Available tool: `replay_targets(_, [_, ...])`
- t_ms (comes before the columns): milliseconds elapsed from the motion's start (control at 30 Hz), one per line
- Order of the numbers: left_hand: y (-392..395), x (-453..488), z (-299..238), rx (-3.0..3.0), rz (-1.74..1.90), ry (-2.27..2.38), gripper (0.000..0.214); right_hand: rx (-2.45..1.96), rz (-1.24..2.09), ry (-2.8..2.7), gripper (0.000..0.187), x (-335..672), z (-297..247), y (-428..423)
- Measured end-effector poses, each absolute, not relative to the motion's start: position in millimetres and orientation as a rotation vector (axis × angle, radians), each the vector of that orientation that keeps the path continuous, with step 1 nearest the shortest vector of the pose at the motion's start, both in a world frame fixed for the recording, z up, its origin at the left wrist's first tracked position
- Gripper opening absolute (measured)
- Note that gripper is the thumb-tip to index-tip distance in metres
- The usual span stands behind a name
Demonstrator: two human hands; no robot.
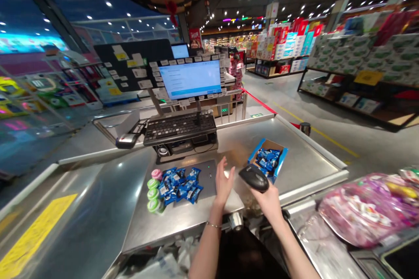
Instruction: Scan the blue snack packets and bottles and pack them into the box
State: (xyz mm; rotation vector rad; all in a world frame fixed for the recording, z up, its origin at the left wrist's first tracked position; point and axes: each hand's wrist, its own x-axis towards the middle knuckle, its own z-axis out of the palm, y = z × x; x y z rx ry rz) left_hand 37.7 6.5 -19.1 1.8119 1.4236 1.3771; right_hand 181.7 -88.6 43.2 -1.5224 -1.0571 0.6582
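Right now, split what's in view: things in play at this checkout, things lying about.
In play: right hand holding black handheld scanner, left hand, blue snack packets, open carton of blue packets.
Lying about: green-capped tubs, keyboard, monitor, pink bagged goods.

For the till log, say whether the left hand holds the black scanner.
No, the black scanner is in the right hand; the left hand is open.

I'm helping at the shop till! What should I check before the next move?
Black handheld scanner in the right hand: ok, held.
Left hand: ok, open and empty.
Blue snack packets on the grey plate: not ok, loose and scattered.
Open cardboard box of packets: ok, sitting on the steel counter.
Monitor: cannot tell, its writing is too small to read.
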Motion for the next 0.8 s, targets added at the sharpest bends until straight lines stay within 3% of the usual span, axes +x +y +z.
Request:
replay_targets(167, [27,131,-4,2.033,1.063,1.057,0.034,-1.572,0.514,-0.806,0.039,225,48,-84])
replay_targets(333, [69,202,-5,2.146,0.488,1.354,0.045,-1.617,0.442,-0.708,0.029,255,56,-89])
replay_targets(500, [98,231,-20,2.101,0.443,1.402,0.056,-1.609,0.426,-0.690,0.025,271,52,-90])
replay_targets(800, [107,232,-37,1.885,0.560,1.232,0.033,-1.614,0.456,-0.653,0.023,277,47,-87])
